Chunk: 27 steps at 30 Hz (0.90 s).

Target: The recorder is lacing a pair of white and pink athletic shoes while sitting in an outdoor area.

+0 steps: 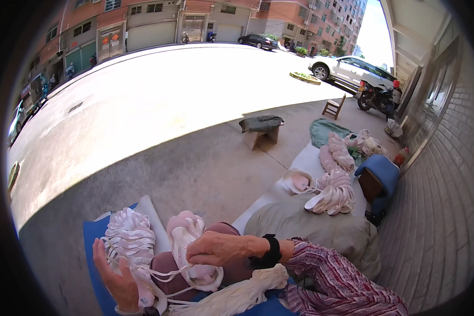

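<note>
A pink-and-white shoe upper (181,239) lies across my lap, its white lace (168,274) looping loosely to the left. My right hand (216,248), with a black band at the wrist, is closed above the shoe upper; what its fingers pinch is hidden. At the lower left, my left hand (116,279) is raised with thumb and fingers apart. It is beside a stack of nested pink-and-white shoe uppers (130,234), with thin laces near its fingers. A thick bundle of off-white laces (242,289) rests on my lap below the right wrist.
Ahead to the right, more stacked shoe uppers (334,192) lie on a white sheet next to a large greyish cloth bundle (310,226). A low stool (260,131) with dark cloth, a small wooden chair (333,107) and a blue-draped chair (379,176) stand around. A tiled wall (437,200) runs along the right.
</note>
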Available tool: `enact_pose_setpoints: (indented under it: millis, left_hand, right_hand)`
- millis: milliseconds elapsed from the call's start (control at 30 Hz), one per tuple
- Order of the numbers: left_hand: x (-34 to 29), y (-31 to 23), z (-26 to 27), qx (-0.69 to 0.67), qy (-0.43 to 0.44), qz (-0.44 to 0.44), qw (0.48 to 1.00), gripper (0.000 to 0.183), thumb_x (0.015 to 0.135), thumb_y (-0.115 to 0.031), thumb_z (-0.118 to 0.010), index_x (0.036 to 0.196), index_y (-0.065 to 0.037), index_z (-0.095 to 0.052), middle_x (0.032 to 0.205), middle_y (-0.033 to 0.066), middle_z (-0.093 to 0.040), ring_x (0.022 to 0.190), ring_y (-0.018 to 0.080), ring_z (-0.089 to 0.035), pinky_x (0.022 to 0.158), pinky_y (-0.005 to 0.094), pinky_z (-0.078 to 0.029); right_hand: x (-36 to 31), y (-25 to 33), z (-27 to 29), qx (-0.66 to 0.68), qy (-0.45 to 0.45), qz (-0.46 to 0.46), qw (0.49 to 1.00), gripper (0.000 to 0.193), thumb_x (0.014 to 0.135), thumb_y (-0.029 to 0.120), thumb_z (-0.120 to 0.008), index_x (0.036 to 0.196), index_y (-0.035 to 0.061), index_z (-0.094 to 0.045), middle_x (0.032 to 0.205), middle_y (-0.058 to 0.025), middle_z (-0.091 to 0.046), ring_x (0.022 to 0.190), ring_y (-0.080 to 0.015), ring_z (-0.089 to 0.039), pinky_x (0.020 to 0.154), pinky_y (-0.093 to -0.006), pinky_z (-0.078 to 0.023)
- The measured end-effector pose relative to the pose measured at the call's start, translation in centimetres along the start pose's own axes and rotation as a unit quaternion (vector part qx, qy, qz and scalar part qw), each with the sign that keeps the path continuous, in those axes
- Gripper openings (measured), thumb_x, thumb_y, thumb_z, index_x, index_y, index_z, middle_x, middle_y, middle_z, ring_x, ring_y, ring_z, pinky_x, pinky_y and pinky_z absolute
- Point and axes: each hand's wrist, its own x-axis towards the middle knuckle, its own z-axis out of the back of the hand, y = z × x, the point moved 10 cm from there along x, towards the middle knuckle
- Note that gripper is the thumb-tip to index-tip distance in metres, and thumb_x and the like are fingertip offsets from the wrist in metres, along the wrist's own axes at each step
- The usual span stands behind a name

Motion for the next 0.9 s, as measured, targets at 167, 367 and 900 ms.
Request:
enact_pose_setpoints:
  millis: [167, 367, 900]
  left_hand:
    - [-2.7, -4.9, -6.6, -0.481, 0.269, 0.121, 0.826, 0.039, 0.096, -0.019, -0.050, 0.126, 0.005, -0.049, 0.125, 0.0169, -0.056, 0.122, 0.0243, -0.049, 0.106, 0.0342, -0.033]
    - [-9.8, -4.7, -11.9, -0.582, 0.454, 0.308, 0.601, 0.032, 0.099, -0.026, -0.050, 0.113, 0.002, -0.056, 0.091, 0.0061, -0.062, 0.064, 0.0074, -0.054, 0.057, 0.0196, -0.043]
    - [-9.6, -3.6, -7.8, -0.308, 0.404, 0.067, 0.858, 0.023, 0.086, -0.009, -0.063, 0.107, 0.000, -0.060, 0.091, 0.0073, -0.065, 0.084, 0.0156, -0.063, 0.074, 0.0295, -0.050]
  right_hand:
    - [3.2, 1.3, -2.8, -0.009, -0.018, 0.065, 0.998, 0.014, 0.091, 0.012, -0.055, 0.093, -0.0008, -0.060, 0.079, -0.0191, -0.062, 0.069, -0.0336, -0.059, 0.066, -0.0389, -0.047]
    - [2.1, -1.0, -1.6, 0.038, -0.085, 0.025, 0.995, 0.014, 0.093, 0.014, -0.056, 0.097, 0.0009, -0.057, 0.075, -0.0165, -0.059, 0.070, -0.0313, -0.059, 0.066, -0.0382, -0.047]
    - [0.8, -3.5, -5.2, 0.152, 0.028, -0.112, 0.982, 0.016, 0.085, 0.015, -0.059, 0.087, -0.0006, -0.060, 0.072, -0.0133, -0.060, 0.067, -0.0217, -0.058, 0.065, -0.0346, -0.046]
